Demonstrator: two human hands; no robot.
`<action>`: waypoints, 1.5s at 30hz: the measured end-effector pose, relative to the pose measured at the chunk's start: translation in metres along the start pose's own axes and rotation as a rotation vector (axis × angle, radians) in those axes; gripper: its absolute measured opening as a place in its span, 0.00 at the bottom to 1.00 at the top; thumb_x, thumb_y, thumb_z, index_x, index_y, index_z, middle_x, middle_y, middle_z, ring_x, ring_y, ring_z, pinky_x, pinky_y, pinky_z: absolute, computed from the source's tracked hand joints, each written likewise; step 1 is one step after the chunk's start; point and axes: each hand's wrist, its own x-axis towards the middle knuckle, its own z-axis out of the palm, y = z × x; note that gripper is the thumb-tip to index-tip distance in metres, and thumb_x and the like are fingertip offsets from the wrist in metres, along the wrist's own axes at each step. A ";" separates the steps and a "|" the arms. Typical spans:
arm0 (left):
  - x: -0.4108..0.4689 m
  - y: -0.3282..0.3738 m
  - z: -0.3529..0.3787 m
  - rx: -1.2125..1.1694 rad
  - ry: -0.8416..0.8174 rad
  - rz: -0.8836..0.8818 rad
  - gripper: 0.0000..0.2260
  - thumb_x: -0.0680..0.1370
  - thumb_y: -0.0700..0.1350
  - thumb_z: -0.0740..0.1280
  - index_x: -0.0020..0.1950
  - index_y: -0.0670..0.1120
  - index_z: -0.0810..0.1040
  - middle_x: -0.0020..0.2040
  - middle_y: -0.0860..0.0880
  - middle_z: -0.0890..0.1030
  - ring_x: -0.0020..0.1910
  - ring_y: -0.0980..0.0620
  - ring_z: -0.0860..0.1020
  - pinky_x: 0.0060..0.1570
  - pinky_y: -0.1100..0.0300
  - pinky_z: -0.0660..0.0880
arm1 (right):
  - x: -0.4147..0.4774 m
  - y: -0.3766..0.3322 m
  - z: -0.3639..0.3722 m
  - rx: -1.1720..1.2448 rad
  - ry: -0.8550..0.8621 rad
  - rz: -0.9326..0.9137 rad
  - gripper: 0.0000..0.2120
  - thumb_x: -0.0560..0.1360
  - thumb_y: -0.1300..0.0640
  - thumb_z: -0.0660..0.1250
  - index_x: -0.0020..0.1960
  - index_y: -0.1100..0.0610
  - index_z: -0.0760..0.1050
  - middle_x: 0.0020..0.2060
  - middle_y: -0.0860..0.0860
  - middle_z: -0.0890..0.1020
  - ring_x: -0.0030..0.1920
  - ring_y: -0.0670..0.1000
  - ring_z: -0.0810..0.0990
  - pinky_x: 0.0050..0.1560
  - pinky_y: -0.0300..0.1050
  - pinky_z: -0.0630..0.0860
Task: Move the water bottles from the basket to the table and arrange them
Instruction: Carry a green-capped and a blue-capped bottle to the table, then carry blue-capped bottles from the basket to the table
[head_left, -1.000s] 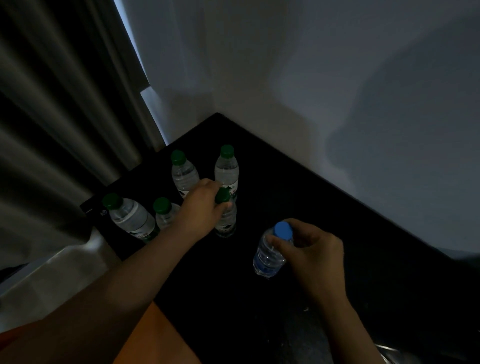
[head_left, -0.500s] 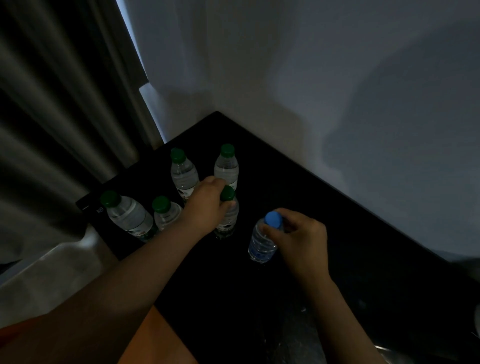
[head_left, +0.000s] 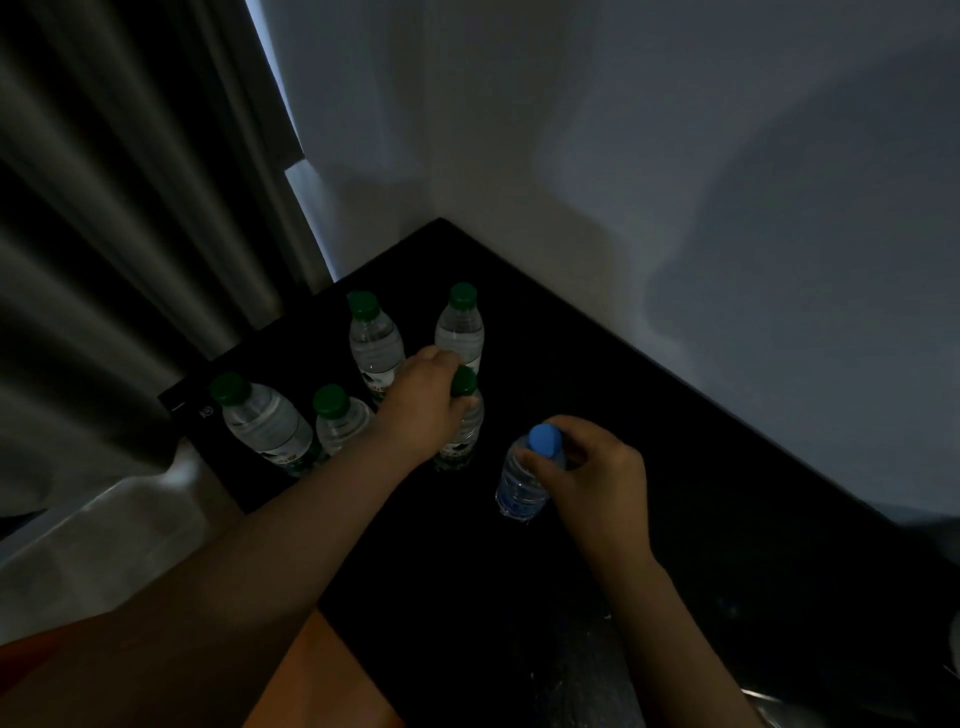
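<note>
Several clear water bottles stand on the black table. My left hand grips the neck of a green-capped bottle standing upright. My right hand pinches the neck of a blue-capped bottle, which stands on the table just right of it. Other green-capped bottles stand behind and to the left: one at the back right, one at the back left, one at the far left and one beside it. No basket is in view.
White walls meet at the table's far corner. A dark curtain hangs on the left, close to the table's left edge. An orange surface lies at the bottom, below my left forearm.
My right hand has carried the blue-capped bottle forward and slightly left, closer to the green-capped group. My left hand keeps its grip on the same bottle, nearly in place.
</note>
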 end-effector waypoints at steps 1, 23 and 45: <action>0.000 0.000 0.000 -0.002 -0.002 -0.003 0.14 0.75 0.44 0.68 0.57 0.38 0.73 0.55 0.39 0.72 0.54 0.41 0.72 0.54 0.52 0.69 | 0.000 0.000 -0.001 -0.029 -0.006 0.005 0.16 0.68 0.51 0.74 0.54 0.49 0.78 0.49 0.43 0.81 0.49 0.41 0.80 0.52 0.44 0.80; -0.007 0.015 -0.014 0.007 -0.080 -0.065 0.10 0.75 0.42 0.68 0.51 0.38 0.73 0.52 0.37 0.74 0.50 0.40 0.75 0.47 0.55 0.70 | -0.043 0.006 -0.046 -0.575 -0.500 0.202 0.19 0.73 0.49 0.69 0.62 0.48 0.71 0.57 0.47 0.76 0.46 0.41 0.70 0.38 0.30 0.66; -0.227 0.034 -0.047 0.110 -0.481 0.221 0.21 0.76 0.51 0.66 0.67 0.48 0.68 0.64 0.48 0.70 0.61 0.51 0.72 0.60 0.57 0.72 | -0.210 -0.068 -0.044 -0.599 -0.248 0.491 0.19 0.71 0.50 0.72 0.60 0.49 0.73 0.55 0.47 0.79 0.52 0.47 0.78 0.51 0.40 0.76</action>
